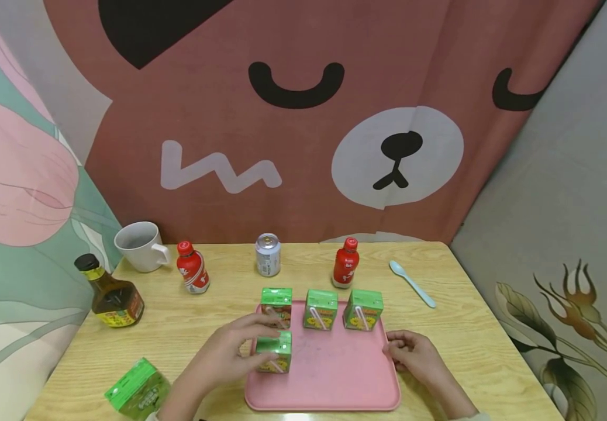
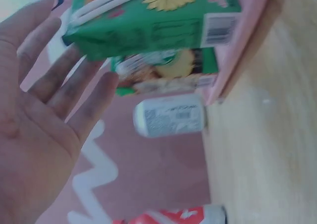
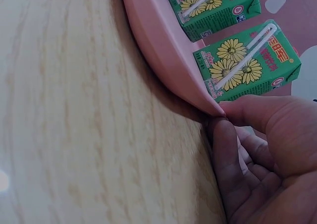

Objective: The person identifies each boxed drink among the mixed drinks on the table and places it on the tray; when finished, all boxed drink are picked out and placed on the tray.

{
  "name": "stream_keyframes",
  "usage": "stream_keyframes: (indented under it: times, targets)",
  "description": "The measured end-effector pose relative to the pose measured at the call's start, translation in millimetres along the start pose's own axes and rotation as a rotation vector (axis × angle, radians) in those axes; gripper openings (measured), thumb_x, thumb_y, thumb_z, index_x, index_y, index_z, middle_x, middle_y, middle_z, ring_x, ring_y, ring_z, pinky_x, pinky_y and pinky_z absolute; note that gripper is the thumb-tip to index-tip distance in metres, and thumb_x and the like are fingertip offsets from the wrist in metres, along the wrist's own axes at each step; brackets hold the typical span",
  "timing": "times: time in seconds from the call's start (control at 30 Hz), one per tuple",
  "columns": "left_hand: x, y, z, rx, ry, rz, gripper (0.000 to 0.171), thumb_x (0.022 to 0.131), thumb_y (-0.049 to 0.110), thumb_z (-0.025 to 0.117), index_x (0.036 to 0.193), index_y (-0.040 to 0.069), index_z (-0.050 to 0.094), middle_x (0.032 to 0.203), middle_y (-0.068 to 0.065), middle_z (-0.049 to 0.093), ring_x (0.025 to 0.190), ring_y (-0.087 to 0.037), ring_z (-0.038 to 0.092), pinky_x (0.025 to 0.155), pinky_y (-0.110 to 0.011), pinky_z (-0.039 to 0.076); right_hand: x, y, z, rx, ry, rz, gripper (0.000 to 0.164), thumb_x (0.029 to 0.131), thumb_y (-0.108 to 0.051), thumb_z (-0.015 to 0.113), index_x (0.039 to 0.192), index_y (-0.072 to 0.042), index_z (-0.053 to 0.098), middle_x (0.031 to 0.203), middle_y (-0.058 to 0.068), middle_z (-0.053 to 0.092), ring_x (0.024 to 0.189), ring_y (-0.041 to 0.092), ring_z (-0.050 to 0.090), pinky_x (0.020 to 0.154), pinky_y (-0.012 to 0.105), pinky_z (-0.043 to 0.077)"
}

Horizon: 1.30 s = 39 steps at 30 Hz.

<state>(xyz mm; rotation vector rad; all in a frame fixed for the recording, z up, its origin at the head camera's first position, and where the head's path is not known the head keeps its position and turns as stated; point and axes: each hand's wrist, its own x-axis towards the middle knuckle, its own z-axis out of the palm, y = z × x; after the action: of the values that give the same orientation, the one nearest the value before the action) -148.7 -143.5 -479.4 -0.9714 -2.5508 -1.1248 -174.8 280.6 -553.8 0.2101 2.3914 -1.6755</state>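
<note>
A pink tray [image 1: 342,374] holds several green drink cartons. In the head view my left hand [image 1: 224,351] is at the left carton [image 1: 283,346] nearest me, its fingers spread above and beside it. The left wrist view shows those fingers nearly straight, tips close to the carton's corner and not curled round it. Just behind stands a carton with a brown picture [image 1: 277,296]. Two flower-printed cartons, a middle one [image 1: 321,310] and a right one [image 1: 364,310], stand along the tray's far side with straws attached. My right hand [image 1: 419,356] pinches the tray's right rim between thumb and finger.
Another green carton [image 1: 142,389] is on the wooden table at front left. Along the left and back are a brown sauce bottle [image 1: 116,301], a mug [image 1: 140,248], a red bottle [image 1: 193,269], a can [image 1: 268,257], another red bottle [image 1: 345,266] and a pale blue spoon [image 1: 413,285].
</note>
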Motion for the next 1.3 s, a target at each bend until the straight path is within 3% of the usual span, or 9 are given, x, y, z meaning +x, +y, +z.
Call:
stream_keyframes:
  times: [0.2,0.33,0.57,0.77,0.93,1.07,1.3]
  targets:
    - [-22.3,8.0,-24.3,0.123,0.207,0.008,0.028,0.088,0.021,0.082,0.114,0.029,0.075,0.130,0.012,0.062,0.117,-0.012,0.062,0.096,-0.030,0.051,-0.1,-0.7,0.3,0.000,-0.006,0.009,0.042,0.091,-0.008,0.073,0.127,0.009,0.061,0.098,0.012,0.066,0.079,0.022,0.064,0.063,0.034,0.059]
    - [-44.5,12.7,-43.4,0.177,0.307,-0.064,0.035,0.085,0.015,0.084,0.114,0.031,0.073,0.128,0.011,0.063,0.114,-0.013,0.062,0.099,-0.015,0.043,-0.3,-1.0,0.6,-0.003,0.005,0.011,0.043,0.090,-0.008,0.075,0.127,0.009,0.062,0.097,0.012,0.067,0.078,0.022,0.064,0.061,0.034,0.058]
    - [-90.8,10.5,-70.9,0.343,0.453,-0.188,0.040,0.074,0.009,0.090,0.109,0.022,0.077,0.122,0.003,0.067,0.107,-0.017,0.062,0.095,-0.006,0.035,-1.9,-4.1,0.1,0.014,-0.015,0.002,0.045,0.090,-0.008,0.074,0.128,0.011,0.060,0.098,0.013,0.066,0.081,0.023,0.065,0.065,0.035,0.060]
    - [-128.1,-7.7,-77.5,0.386,0.519,-0.206,0.044,0.065,0.004,0.093,0.104,0.015,0.078,0.117,-0.009,0.069,0.102,-0.024,0.060,0.095,-0.006,0.030,-2.4,-4.5,1.3,0.021,-0.007,0.002,0.044,0.090,-0.008,0.074,0.127,0.011,0.061,0.097,0.013,0.065,0.082,0.024,0.065,0.066,0.036,0.060]
    - [-148.2,-21.4,-73.0,0.364,0.543,-0.184,0.046,0.061,0.000,0.092,0.103,0.014,0.078,0.115,-0.015,0.067,0.110,-0.010,0.056,0.096,-0.005,0.032,-2.0,-3.5,2.2,0.022,-0.003,0.006,0.043,0.090,-0.008,0.074,0.126,0.011,0.061,0.097,0.013,0.066,0.082,0.024,0.066,0.066,0.036,0.060]
    - [-156.3,-29.1,-68.8,0.329,0.537,-0.152,0.048,0.061,-0.004,0.090,0.105,0.010,0.078,0.115,-0.019,0.065,0.116,-0.002,0.052,0.096,-0.006,0.035,-2.1,-4.3,2.8,0.023,-0.001,0.010,0.042,0.090,-0.007,0.074,0.126,0.011,0.061,0.098,0.014,0.066,0.082,0.024,0.066,0.066,0.036,0.060]
    - [-157.2,-32.4,-63.6,0.328,0.559,-0.197,0.057,0.055,-0.009,0.091,0.109,0.006,0.076,0.115,-0.014,0.065,0.113,0.004,0.050,0.093,-0.003,0.035,-2.5,-5.1,3.2,0.013,0.010,0.026,0.042,0.090,-0.007,0.073,0.126,0.010,0.061,0.098,0.013,0.065,0.083,0.024,0.065,0.066,0.036,0.060]
